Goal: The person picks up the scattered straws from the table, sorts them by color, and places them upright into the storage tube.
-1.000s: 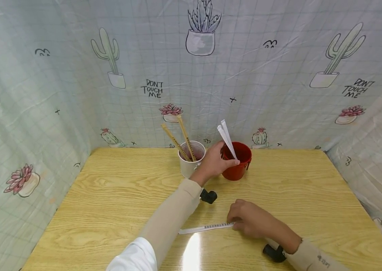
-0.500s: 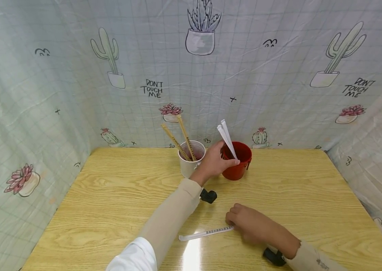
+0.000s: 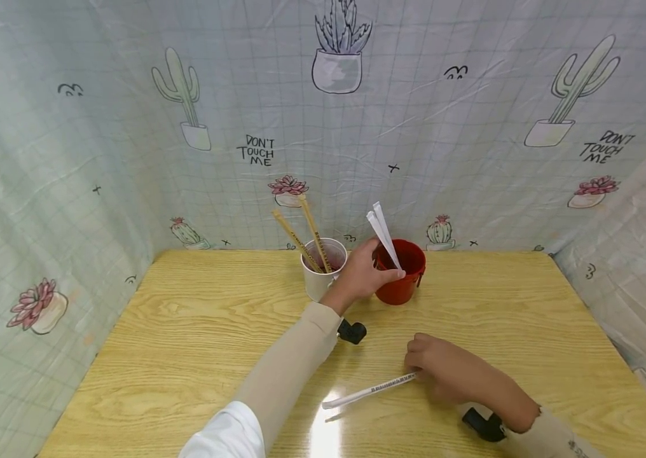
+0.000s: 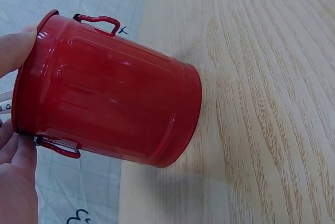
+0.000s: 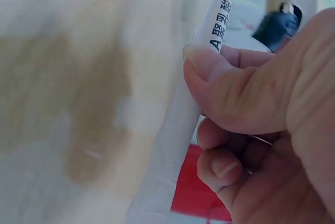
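Observation:
At the red bucket (image 3: 396,294), my left hand (image 3: 363,272) grips the rim, with thumb and fingers set apart along it in the left wrist view. Two white paper-wrapped straws (image 3: 384,236) lean out of this upright bucket. Nearer to me, my right hand (image 3: 443,369) pinches one end of another white wrapped straw (image 3: 365,394). That straw slants down to the left, and its free end is just above the table. Dark printed characters show on its wrapper (image 5: 172,124) in the right wrist view, where the thumb presses on it.
Left of the red bucket stands a white bucket (image 3: 315,289) holding two tan wrapped sticks (image 3: 311,229). Both are on a wooden table (image 3: 203,331) near its back edge. Behind hangs a cactus-print curtain (image 3: 391,127). Black devices (image 3: 351,332) sit at both wrists.
My right hand has moved right and slightly away from me, carrying the straw, whose free end has lifted from the table. My left hand stays on the red bucket.

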The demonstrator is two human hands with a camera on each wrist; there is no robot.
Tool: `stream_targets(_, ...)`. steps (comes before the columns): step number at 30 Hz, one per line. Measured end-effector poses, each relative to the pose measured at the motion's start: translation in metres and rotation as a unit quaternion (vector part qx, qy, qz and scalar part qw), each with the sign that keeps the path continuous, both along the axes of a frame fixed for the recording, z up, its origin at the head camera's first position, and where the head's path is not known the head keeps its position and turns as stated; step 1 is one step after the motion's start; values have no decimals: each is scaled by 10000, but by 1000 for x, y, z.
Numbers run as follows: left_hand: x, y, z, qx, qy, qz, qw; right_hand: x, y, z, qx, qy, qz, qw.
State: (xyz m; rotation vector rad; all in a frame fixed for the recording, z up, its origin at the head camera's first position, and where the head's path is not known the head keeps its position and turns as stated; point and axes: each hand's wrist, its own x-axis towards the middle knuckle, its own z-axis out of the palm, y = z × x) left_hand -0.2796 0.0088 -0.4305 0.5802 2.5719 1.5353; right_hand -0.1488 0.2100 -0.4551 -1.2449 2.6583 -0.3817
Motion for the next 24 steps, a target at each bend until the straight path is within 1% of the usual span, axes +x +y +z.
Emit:
stream_targets(2, 0, 0, -1, 25, -3, -8, 10000, -2, 4, 5, -151, -2, 27, 9999)
stream_targets(7, -2, 1, -2, 24, 32, -24, 10000, -6, 14, 20, -734, 330, 154, 9966)
stream_targets(10, -2, 1, -1, 19, 41, -39, 10000, -9, 15, 28, -1207, 623, 239, 9904)
stream_targets(15, -3, 1, 0, 30, 111, -49, 9999, -15, 11, 36, -1910, 1093, 310, 9750)
stream_targets(18, -3, 1, -1, 33, 132, -84, 9999, -18, 9, 38, -2096, 1249, 285, 9694)
stream_targets(24, -4, 1, -2, 38, 136, -91, 9999, -23, 8, 42, -2241, 1453, 136, 9636)
